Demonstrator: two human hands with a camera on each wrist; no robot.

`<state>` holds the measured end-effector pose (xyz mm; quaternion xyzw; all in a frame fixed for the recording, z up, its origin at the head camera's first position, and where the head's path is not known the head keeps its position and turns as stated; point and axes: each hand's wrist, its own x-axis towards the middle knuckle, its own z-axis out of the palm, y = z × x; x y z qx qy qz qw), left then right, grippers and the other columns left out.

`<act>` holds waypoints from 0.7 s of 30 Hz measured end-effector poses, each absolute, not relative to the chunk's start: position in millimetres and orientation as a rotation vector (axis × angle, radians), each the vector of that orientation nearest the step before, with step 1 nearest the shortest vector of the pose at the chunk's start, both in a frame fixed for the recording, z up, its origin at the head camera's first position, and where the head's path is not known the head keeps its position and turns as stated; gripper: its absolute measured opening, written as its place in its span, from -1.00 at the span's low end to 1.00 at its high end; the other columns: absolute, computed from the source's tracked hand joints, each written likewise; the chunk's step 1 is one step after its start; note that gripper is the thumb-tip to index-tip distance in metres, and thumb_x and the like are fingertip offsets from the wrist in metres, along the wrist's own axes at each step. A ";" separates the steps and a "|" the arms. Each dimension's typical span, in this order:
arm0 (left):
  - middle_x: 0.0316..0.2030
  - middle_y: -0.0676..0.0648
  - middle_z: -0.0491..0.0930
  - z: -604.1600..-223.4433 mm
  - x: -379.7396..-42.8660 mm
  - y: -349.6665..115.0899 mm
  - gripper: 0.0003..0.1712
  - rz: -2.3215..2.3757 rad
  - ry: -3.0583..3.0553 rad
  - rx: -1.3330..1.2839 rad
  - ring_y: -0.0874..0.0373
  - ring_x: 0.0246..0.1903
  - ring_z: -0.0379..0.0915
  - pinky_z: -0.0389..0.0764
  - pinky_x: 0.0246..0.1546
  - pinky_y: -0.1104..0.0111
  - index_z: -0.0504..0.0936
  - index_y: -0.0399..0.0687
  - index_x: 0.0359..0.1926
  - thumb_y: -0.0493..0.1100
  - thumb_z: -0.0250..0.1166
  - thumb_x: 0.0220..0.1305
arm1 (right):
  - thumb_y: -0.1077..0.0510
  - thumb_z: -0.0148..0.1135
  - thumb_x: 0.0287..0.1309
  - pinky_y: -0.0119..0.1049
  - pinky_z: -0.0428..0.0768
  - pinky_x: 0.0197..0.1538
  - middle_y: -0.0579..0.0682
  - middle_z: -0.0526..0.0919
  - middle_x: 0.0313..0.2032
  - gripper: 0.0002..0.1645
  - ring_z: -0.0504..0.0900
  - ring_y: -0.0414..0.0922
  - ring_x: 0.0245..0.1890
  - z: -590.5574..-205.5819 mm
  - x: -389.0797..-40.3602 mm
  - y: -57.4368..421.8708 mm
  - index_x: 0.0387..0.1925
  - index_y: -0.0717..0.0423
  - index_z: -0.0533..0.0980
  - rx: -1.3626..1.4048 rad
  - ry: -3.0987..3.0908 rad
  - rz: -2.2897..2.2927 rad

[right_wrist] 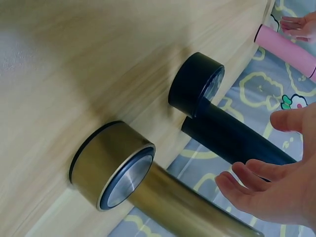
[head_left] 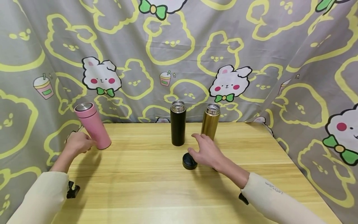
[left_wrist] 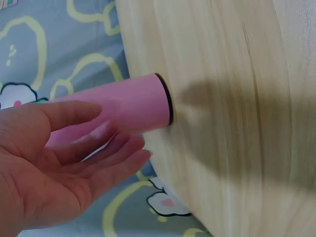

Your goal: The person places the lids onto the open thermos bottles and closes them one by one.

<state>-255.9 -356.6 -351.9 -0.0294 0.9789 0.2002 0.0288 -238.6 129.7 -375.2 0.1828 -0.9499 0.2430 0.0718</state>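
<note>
My left hand (head_left: 78, 143) is beside the lower part of a pink thermos flask (head_left: 95, 127), its fingers loosely bent and holding nothing. That flask stands upright at the table's far left, its silver-topped lid on. My right hand (head_left: 208, 151) hovers with thumb and fingers spread, nothing in its grasp. Just left of it sits a black lid (head_left: 188, 162); a gold lid (right_wrist: 111, 165), mostly hidden by the hand in the head view, shows in the right wrist view. Behind these stand a black thermos flask (head_left: 178, 127) and a gold thermos flask (head_left: 210, 123), both uncapped.
The wooden table (head_left: 134, 186) ends at a grey patterned curtain (head_left: 173, 40), which hangs along the back and both sides. The black and gold flasks stand near the back edge, a short gap between them. Pale sleeves (head_left: 274, 196) cover both forearms.
</note>
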 end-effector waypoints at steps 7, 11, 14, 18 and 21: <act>-0.41 -0.22 0.64 -345.6 -259.0 -321.6 -0.73 0.792 2.837 0.156 0.00 -0.39 0.61 0.73 -0.37 0.16 0.59 -0.44 -0.25 -0.21 0.33 0.25 | -0.10 0.24 0.28 0.15 0.53 0.22 0.26 0.52 0.23 -0.27 0.52 0.21 0.23 -380.9 -236.4 123.2 0.39 0.12 0.37 0.539 -2.926 0.718; -0.25 -0.30 0.70 -345.9 -262.1 -292.4 -0.57 0.845 2.801 0.242 -0.06 -0.31 0.67 0.74 -0.34 0.16 0.55 -0.45 -0.02 -0.17 0.37 0.25 | -0.09 0.27 0.29 0.13 0.54 0.21 0.25 0.51 0.24 -0.26 0.52 0.19 0.23 -385.8 -234.8 120.4 0.40 0.13 0.37 0.554 -2.955 0.721; -0.18 -0.34 0.72 -346.3 -264.7 -269.3 -0.50 0.849 2.798 0.272 -0.08 -0.30 0.71 0.73 -0.34 0.18 0.54 -0.39 0.05 -0.10 0.40 0.25 | -0.08 0.28 0.28 0.13 0.52 0.23 0.27 0.51 0.24 -0.26 0.51 0.20 0.25 -390.3 -234.1 119.0 0.39 0.14 0.37 0.559 -2.967 0.732; -0.14 -0.34 0.71 -347.2 -266.4 -239.0 -0.46 0.887 2.810 0.329 -0.04 -0.33 0.71 0.72 -0.36 0.23 0.54 -0.33 0.11 -0.03 0.42 0.27 | -0.08 0.28 0.28 0.12 0.51 0.25 0.28 0.51 0.24 -0.26 0.50 0.20 0.26 -397.0 -233.5 117.5 0.39 0.15 0.37 0.567 -2.998 0.734; -0.13 -0.30 0.71 -348.1 -266.0 -217.1 -0.46 0.938 2.815 0.391 -0.01 -0.35 0.70 0.71 -0.36 0.24 0.55 -0.28 0.13 -0.02 0.43 0.29 | -0.09 0.28 0.29 0.10 0.53 0.23 0.30 0.52 0.23 -0.23 0.51 0.20 0.26 -401.8 -232.9 116.5 0.41 0.15 0.34 0.579 -3.030 0.723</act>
